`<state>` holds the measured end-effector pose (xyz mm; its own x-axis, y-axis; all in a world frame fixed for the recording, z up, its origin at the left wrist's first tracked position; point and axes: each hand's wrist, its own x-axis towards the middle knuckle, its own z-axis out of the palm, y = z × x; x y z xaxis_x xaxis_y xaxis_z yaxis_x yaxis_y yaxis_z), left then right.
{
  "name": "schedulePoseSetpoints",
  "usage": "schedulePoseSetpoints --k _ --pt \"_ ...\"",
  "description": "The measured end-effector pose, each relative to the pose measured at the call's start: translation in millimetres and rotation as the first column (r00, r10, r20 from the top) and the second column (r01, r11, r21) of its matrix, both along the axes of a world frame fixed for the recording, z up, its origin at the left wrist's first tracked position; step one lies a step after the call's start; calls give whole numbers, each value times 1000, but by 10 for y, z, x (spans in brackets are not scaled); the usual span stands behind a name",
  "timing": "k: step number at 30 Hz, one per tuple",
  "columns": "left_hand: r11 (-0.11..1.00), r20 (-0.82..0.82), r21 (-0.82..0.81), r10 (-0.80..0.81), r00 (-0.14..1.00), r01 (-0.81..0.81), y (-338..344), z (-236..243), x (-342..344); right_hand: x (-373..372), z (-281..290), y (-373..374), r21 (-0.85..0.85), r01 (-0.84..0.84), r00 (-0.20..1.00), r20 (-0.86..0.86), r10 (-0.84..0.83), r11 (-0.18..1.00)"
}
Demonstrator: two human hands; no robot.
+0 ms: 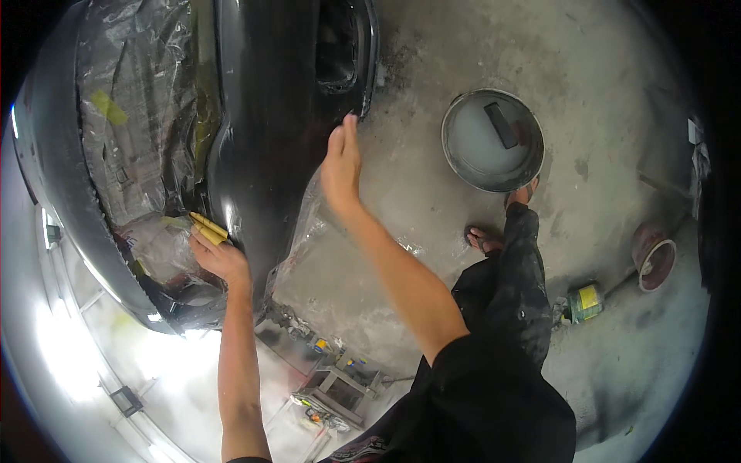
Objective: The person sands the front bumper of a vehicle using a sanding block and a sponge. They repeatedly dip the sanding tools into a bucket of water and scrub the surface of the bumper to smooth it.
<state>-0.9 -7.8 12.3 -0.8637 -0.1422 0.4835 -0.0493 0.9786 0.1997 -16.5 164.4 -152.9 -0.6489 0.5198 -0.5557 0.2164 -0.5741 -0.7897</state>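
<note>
A yellow sheet (210, 234) apparently lies gripped in the left fingers (202, 250).

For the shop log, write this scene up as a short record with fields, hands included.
Workpiece: dark car body
Masking: clear plastic sheeting over an opening, with a strip of yellow tape
Left hand: holds a yellow folded sheet, perhaps sandpaper
Right hand: fingers extended, nothing seen in it, near the body's edge; contact unclear
Basin: round, on the concrete floor, with cloudy liquid and a dark rectangular block
Farther right: green container with yellow label; reddish bucket
</note>
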Motion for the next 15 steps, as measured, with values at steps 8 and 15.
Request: schedulePoseSetpoints --k 8,15 --pt "1000 0 24 -10 1000 10 85 -18 10 -242 -20 252 -70 -41 996 70 46 997" --pt "979 -32 -122 -171 985 166 -12 -64 -9 -315 653 481 144 80 937 -349 -25 986"
